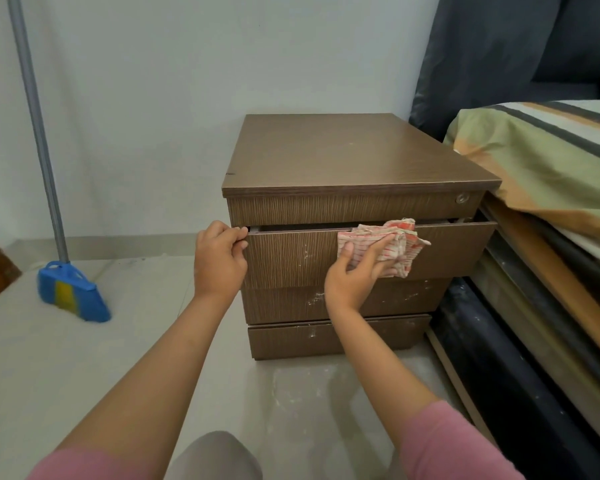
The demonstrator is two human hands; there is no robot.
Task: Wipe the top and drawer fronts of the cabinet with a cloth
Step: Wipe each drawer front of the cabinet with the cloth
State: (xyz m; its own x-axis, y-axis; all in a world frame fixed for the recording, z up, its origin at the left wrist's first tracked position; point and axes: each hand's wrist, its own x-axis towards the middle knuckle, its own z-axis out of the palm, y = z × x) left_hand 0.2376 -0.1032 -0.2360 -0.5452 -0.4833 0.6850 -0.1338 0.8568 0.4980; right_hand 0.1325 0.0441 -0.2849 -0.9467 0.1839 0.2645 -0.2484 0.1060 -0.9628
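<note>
A brown wood-grain cabinet (pixel 354 157) stands on the floor against the wall. Its second drawer (pixel 458 251) is pulled out a little. My left hand (pixel 219 258) grips that drawer's top left corner. My right hand (pixel 357 275) presses a crumpled red-and-white striped cloth (pixel 392 244) flat against the upper middle of the same drawer front. Two lower drawer fronts (pixel 291 337) with white scuff marks sit below. The top drawer front carries a small lock (pixel 461 199) at its right end.
A blue and yellow broom (pixel 73 296) with a grey pole leans against the wall at the left. A bed with a striped sheet (pixel 548 161) and stacked dark mattresses (pixel 534 327) stands close along the cabinet's right side. My knee (pixel 215 459) shows at the bottom.
</note>
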